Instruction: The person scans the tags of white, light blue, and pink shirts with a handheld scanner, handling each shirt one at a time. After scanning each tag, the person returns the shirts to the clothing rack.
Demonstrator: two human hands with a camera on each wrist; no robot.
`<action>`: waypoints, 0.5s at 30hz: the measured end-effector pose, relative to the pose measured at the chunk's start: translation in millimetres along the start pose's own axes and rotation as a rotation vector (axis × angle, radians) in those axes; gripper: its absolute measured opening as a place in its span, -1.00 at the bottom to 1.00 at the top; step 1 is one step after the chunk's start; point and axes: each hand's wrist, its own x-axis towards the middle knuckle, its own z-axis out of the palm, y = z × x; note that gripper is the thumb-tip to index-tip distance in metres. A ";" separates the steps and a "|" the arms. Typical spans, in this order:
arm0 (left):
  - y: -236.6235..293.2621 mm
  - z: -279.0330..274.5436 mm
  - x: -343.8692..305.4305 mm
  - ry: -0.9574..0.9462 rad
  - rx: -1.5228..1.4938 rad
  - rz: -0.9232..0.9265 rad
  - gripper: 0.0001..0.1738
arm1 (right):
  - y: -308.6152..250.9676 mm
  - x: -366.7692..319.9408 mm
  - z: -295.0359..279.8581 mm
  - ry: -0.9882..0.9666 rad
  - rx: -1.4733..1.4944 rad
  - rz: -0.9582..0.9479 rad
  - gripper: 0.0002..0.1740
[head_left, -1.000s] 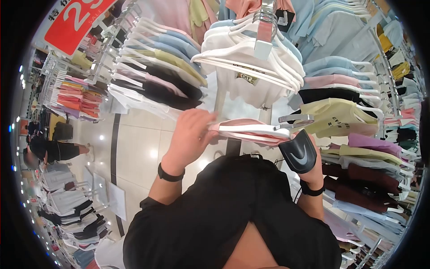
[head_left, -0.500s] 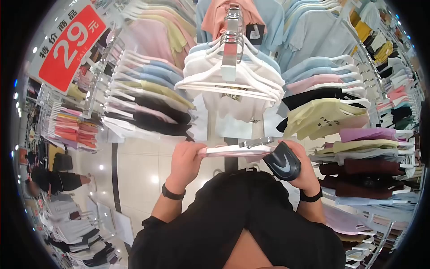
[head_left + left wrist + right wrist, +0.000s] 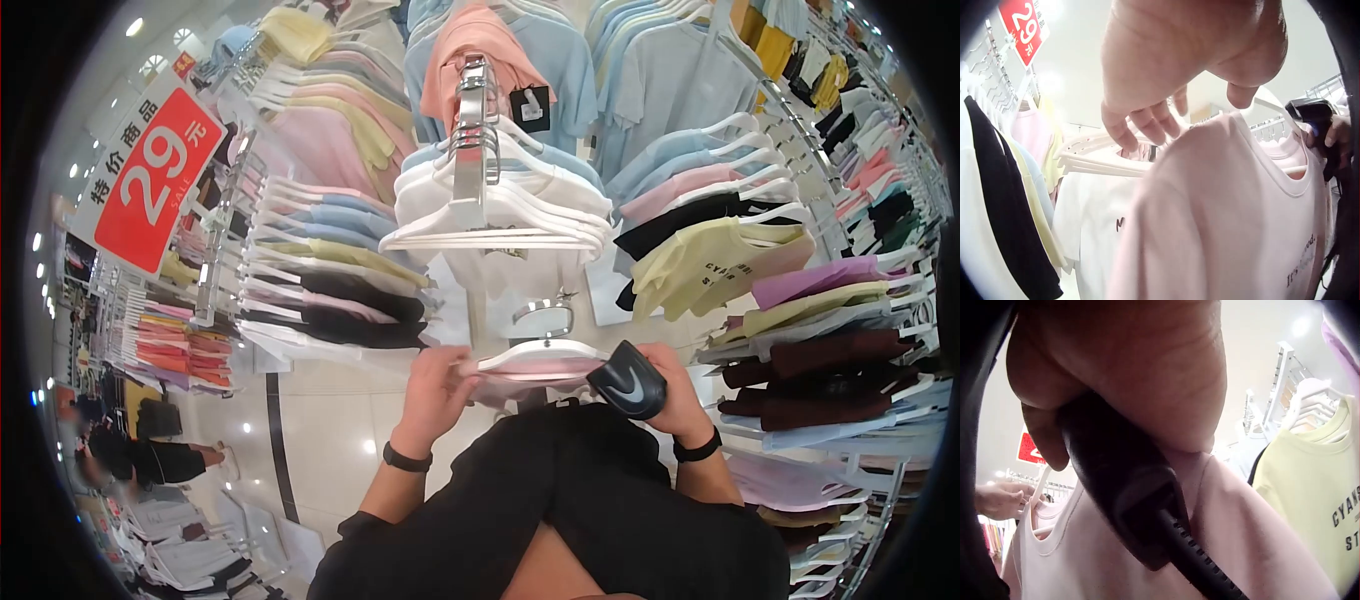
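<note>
So what we've got here: both arms bent in close to the body, wrists about level. The left hand (image 3: 435,385) has its fingers curled round the left shoulder of a pink T-shirt (image 3: 1229,206) that's on a white hanger (image 3: 545,352), gripping it there and holding it up flat in front of the chest. The right hand (image 3: 675,385) is wrapped tight around a black barcode scanner (image 3: 627,378), right at the shirt's right shoulder and touching the fabric, with its cord running down. Just beyond the shirt we see a chrome rack arm (image 3: 470,130) loaded with white tees. There are yellow T-shirts (image 3: 710,265) on the right, a red 29 sale sign (image 3: 150,185) far left, and a shiny pale tiled floor (image 3: 320,400) below.
</note>
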 end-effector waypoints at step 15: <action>-27.5 -12.4 166.1 0.256 0.365 0.238 -0.07 | 35.1 -42.0 -22.2 0.224 -0.404 0.166 -0.52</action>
